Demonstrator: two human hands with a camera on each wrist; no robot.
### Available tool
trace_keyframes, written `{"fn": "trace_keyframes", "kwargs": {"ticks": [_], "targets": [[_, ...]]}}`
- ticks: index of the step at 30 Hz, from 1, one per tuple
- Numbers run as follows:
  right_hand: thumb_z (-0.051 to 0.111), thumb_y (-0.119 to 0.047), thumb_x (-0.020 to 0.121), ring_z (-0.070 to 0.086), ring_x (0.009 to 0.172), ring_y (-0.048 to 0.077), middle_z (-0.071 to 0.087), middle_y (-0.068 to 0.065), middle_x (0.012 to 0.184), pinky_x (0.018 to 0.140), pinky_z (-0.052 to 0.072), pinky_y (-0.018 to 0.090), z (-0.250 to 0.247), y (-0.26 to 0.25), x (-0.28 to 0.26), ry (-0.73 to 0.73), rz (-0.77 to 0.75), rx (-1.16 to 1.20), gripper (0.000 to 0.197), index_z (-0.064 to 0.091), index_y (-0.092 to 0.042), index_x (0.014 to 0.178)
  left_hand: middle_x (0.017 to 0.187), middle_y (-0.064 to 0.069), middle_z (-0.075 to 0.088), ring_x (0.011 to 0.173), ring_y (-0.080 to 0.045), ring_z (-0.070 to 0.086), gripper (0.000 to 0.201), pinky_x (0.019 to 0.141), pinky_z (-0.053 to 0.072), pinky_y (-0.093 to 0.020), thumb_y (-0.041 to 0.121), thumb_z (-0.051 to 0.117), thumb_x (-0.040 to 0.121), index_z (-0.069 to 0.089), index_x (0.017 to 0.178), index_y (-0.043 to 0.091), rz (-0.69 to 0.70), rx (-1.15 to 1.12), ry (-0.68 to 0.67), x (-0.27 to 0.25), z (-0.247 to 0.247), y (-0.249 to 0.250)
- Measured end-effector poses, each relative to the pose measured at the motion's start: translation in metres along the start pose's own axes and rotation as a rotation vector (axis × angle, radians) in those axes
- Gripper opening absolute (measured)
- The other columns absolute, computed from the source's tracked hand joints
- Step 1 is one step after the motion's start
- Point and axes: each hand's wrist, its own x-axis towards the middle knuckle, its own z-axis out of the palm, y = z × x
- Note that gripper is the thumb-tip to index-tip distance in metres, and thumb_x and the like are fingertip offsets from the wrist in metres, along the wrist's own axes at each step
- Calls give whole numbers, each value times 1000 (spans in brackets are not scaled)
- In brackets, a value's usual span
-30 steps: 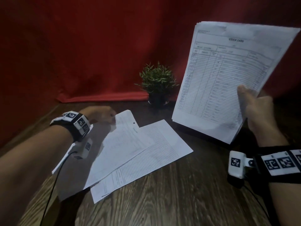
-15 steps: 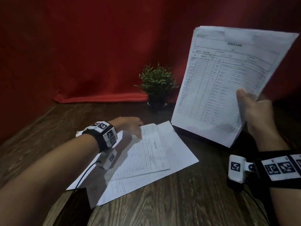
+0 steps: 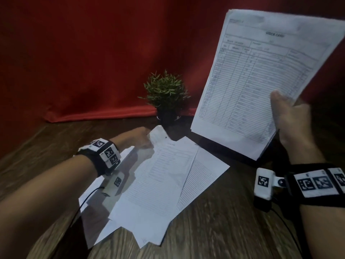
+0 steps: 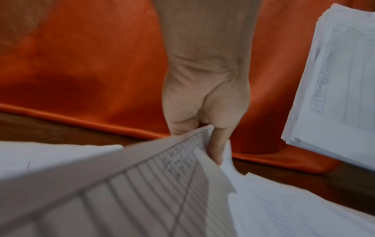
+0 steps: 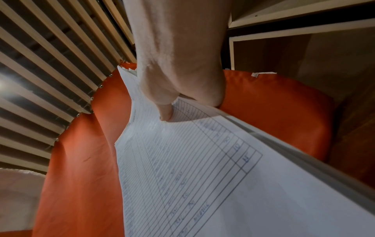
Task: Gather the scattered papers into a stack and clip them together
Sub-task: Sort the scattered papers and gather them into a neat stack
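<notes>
On the desk [image 3: 214, 230], the left hand [image 3: 140, 139] pinches the top corner of a loose sheet [image 3: 160, 180] lying over others; the right hand [image 3: 293, 116] grips the gathered stack [image 3: 261, 75] upright. Lift the sheet cleanly and square its edges against the stack.

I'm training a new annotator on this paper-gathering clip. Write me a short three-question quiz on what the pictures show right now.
1. True or false: the right hand holds the thick stack of white printed forms raised off the dark wooden table.
2. What does the left hand grip? A) the small green potted plant B) a loose white printed sheet C) nothing
3. Fill in: behind the plant hangs a ___ cloth backdrop.

Key
1. True; the thumb presses on the front of the stack.
2. B; the left wrist view shows fingers pinching its corner.
3. Red.
</notes>
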Motion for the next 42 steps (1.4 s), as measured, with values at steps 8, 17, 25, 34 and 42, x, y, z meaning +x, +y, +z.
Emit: {"fn": "trace_keyframes", "kwargs": {"ticks": [8, 17, 25, 34, 42], "targets": [[69, -27, 99, 73, 87, -8, 74, -10, 103, 73, 56, 11, 0, 1, 3, 22, 16, -30, 22, 71, -14, 117, 98, 1, 74, 93, -26, 68, 27, 78, 54, -38, 6, 61, 84, 74, 92, 29, 412, 253, -69, -23, -45, 74], [69, -22, 99, 74, 90, -2, 75, -9, 99, 78, 58, 17, 1, 3, 5, 27, 21, 2, 19, 71, -11, 115, 131, 5, 67, 119, -28, 65, 32, 97, 58, -42, 31, 78, 94, 70, 124, 31, 771, 757, -359, -13, 51, 105], [71, -22, 98, 75, 92, 2, 76, -10, 95, 83, 60, 22, 0, 6, 9, 4, 31, 8, 9, 73, -16, 104, 127, -6, 72, 109, -29, 70, 58, 87, 59, -36, 42, 77, 92, 60, 144, 21, 313, 673, -63, -7, 42, 85], [71, -25, 98, 75, 103, 11, 77, 0, 109, 95, 61, 33, -10, 4, 14, 31, 34, 34, 31, 71, -6, 121, 134, -1, 66, 122, -23, 61, 49, 102, 54, -41, 27, 78, 94, 63, 140, 20, 550, 606, -213, -29, 24, 113], [71, -24, 98, 76, 101, 11, 79, -3, 103, 94, 61, 34, -7, 6, 13, 10, 36, 26, 10, 75, -17, 104, 135, 7, 49, 112, -13, 49, 60, 83, 44, -27, 28, 80, 93, 57, 147, 21, 776, 601, -392, -36, 78, 135]]}}
